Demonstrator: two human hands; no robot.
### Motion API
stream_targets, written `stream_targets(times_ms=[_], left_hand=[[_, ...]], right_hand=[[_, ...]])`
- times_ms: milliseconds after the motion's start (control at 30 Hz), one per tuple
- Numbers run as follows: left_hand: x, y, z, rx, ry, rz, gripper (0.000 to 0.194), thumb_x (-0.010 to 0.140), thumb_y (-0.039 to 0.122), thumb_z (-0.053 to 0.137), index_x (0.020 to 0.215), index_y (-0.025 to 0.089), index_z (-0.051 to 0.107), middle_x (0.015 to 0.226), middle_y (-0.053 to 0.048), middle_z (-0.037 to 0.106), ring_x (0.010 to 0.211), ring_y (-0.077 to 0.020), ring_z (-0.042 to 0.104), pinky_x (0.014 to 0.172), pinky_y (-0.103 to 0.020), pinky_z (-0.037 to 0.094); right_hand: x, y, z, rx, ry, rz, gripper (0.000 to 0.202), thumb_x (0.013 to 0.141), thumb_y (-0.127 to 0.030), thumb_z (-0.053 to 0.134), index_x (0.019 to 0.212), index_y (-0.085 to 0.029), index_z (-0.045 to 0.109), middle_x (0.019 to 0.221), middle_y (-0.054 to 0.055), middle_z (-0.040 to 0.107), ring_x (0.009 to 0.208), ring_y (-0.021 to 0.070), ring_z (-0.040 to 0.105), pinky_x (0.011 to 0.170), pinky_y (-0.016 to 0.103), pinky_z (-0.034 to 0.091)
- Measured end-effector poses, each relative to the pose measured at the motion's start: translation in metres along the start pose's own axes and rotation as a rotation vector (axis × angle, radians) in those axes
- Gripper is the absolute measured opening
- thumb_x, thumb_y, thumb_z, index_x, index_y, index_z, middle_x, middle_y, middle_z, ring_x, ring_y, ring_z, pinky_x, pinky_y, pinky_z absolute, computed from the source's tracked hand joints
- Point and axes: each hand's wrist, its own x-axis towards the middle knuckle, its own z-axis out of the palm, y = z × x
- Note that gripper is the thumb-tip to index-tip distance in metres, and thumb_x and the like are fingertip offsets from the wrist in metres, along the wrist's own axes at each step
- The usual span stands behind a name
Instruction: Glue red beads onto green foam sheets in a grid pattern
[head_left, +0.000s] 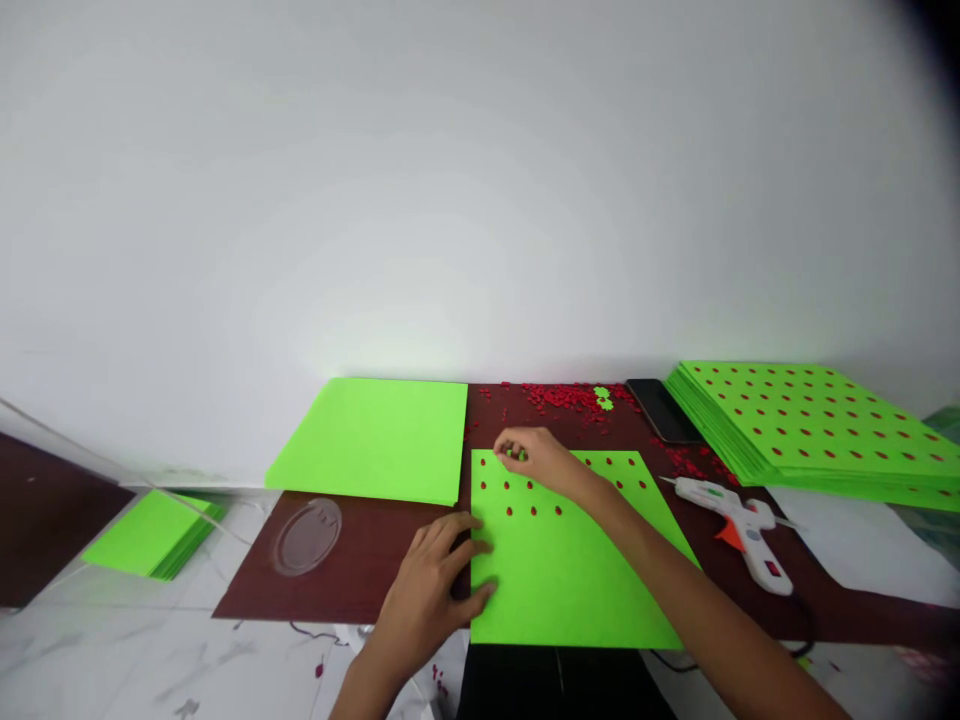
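A bright green sheet [570, 590] with small red dots [533, 511] in rows along its upper part lies on the brown table. My left hand [435, 575] rests at its left edge, fingers spread, with the fingertips on the sheet. My right hand [536, 458] is over the sheet's upper left, beside the top row of dots. Its fingers are curled in, and small green pieces [517, 455] show between them. The right forearm crosses the sheet and hides part of the rows.
Plain green sheets [382, 440] lie left; a stack of dotted sheets [817, 415] stands right. A white glue gun [739, 525] and dark phone [664, 410] lie between. Loose red pieces [559, 398] and green cutouts [603, 397] are behind; a clear round lid [307, 537] is left.
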Motion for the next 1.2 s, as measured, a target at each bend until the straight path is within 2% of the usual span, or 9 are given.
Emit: stream_targets(times_ms=[67,167,267,367,533,667,800,933,1200], left_hand=[[0.0,-0.001,0.0,-0.007,-0.003,0.001,0.034,0.087,0.023,0.078,0.12,0.028,0.069,0.139,-0.008,0.063,0.132,-0.0303,0.057,0.106,-0.046,0.048],[0.001,-0.002,0.0,-0.012,-0.019,0.001,0.035,0.088,0.023,0.077,0.121,0.028,0.068,0.141,-0.007,0.062,0.133,-0.0301,0.057,0.107,-0.046,0.048],[0.001,-0.002,0.0,-0.021,-0.031,-0.01,0.039,0.088,0.023,0.078,0.125,0.028,0.067,0.142,-0.008,0.061,0.134,-0.0304,0.056,0.108,-0.047,0.047],[0.0,-0.002,0.0,-0.028,-0.028,-0.024,0.04,0.087,0.022,0.079,0.125,0.028,0.066,0.143,-0.008,0.061,0.134,-0.0308,0.055,0.109,-0.048,0.046],[-0.001,-0.001,0.0,-0.038,-0.026,-0.032,0.042,0.086,0.021,0.08,0.125,0.029,0.066,0.142,-0.006,0.061,0.134,-0.03,0.056,0.109,-0.047,0.046],[-0.001,-0.001,0.0,-0.042,-0.021,-0.024,0.039,0.086,0.022,0.08,0.122,0.027,0.066,0.143,-0.007,0.062,0.134,-0.0304,0.056,0.109,-0.048,0.046],[0.0,-0.003,0.002,-0.049,0.003,-0.017,0.035,0.085,0.023,0.081,0.116,0.025,0.066,0.142,-0.008,0.063,0.132,-0.0306,0.058,0.107,-0.048,0.048],[-0.002,-0.005,0.005,-0.052,0.036,0.005,0.033,0.087,0.024,0.081,0.116,0.025,0.066,0.141,-0.008,0.063,0.132,-0.0312,0.058,0.105,-0.049,0.05],[-0.004,-0.006,0.006,-0.066,0.115,0.048,0.026,0.091,0.028,0.077,0.116,0.026,0.071,0.13,-0.008,0.067,0.124,-0.0307,0.062,0.101,-0.048,0.053]], right_hand=[[-0.025,-0.014,0.004,0.1,-0.089,-0.013,0.011,0.094,-0.013,0.068,0.098,-0.021,0.074,0.086,-0.001,0.074,0.075,0.0138,0.068,0.07,0.024,0.052],[-0.053,-0.03,0.01,0.131,-0.203,-0.066,0.009,0.096,-0.016,0.068,0.097,-0.022,0.074,0.092,0.001,0.075,0.082,0.0159,0.069,0.076,0.027,0.052],[-0.064,-0.038,0.012,0.046,-0.27,-0.123,0.011,0.097,-0.014,0.067,0.096,-0.023,0.074,0.094,0.0,0.075,0.089,0.0177,0.069,0.083,0.029,0.051],[-0.065,-0.042,0.012,-0.058,-0.287,-0.149,0.019,0.097,-0.008,0.064,0.093,-0.023,0.075,0.095,0.001,0.071,0.089,0.017,0.067,0.082,0.028,0.05],[-0.066,-0.043,0.015,-0.125,-0.195,-0.141,0.022,0.098,-0.01,0.065,0.091,-0.025,0.08,0.096,0.002,0.068,0.084,0.0162,0.066,0.077,0.027,0.05],[-0.077,-0.039,0.02,-0.073,-0.132,-0.069,0.017,0.098,-0.015,0.067,0.101,-0.025,0.081,0.101,0.003,0.069,0.09,0.0176,0.069,0.084,0.03,0.053],[-0.092,-0.037,0.032,-0.04,-0.058,-0.011,0.016,0.09,-0.018,0.078,0.105,-0.023,0.079,0.101,0.004,0.069,0.093,0.0197,0.07,0.087,0.032,0.055],[-0.1,-0.04,0.047,-0.04,0.032,0.013,0.013,0.091,-0.015,0.076,0.1,-0.023,0.078,0.095,0.003,0.068,0.088,0.0185,0.069,0.084,0.03,0.056],[-0.078,-0.04,0.048,0.007,0.123,0.065,0.013,0.091,-0.012,0.073,0.098,-0.022,0.078,0.095,0.002,0.068,0.083,0.0169,0.069,0.077,0.028,0.054]])
